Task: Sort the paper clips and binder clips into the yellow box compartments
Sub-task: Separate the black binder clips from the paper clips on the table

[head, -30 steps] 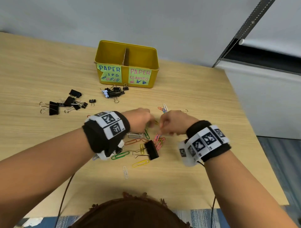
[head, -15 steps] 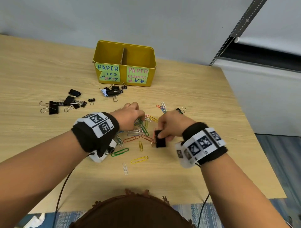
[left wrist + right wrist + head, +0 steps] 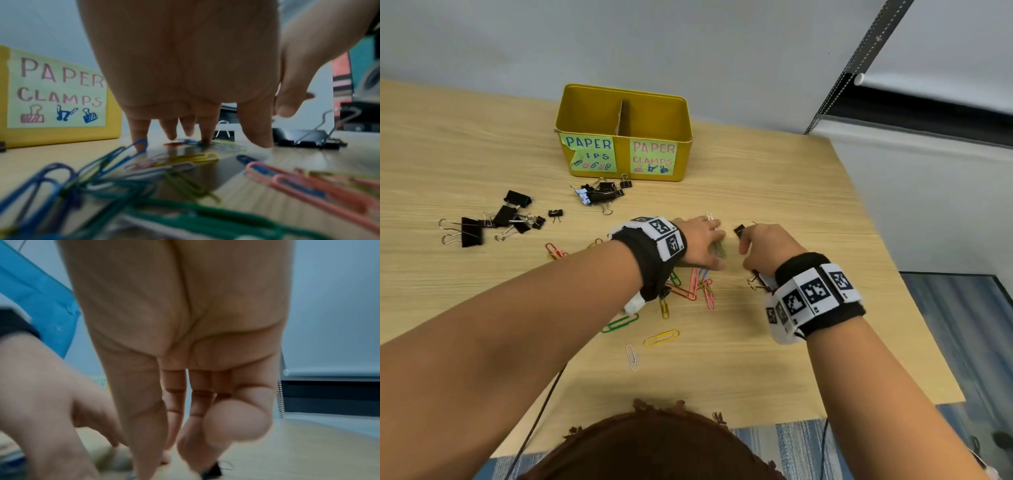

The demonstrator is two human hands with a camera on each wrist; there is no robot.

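Observation:
The yellow box stands at the back of the table, with a divider and the labels PAPER CLIPS on the left and PAPER CLAMPS on the right. Coloured paper clips lie scattered in the middle. My left hand has straight fingers, tips pressed on paper clips. My right hand reaches down beside it, fingers mostly straight, tips at a small black binder clip. A larger black binder clip lies under my right wrist.
A cluster of black binder clips lies at the left, and another cluster sits just in front of the box. Loose green, yellow and white paper clips lie nearer me. The table's right edge is close to my right arm.
My right hand let go of the larger binder clip, which now lies by the wrist, and reached forward to a small one. My left hand slid forward over the paper clips.

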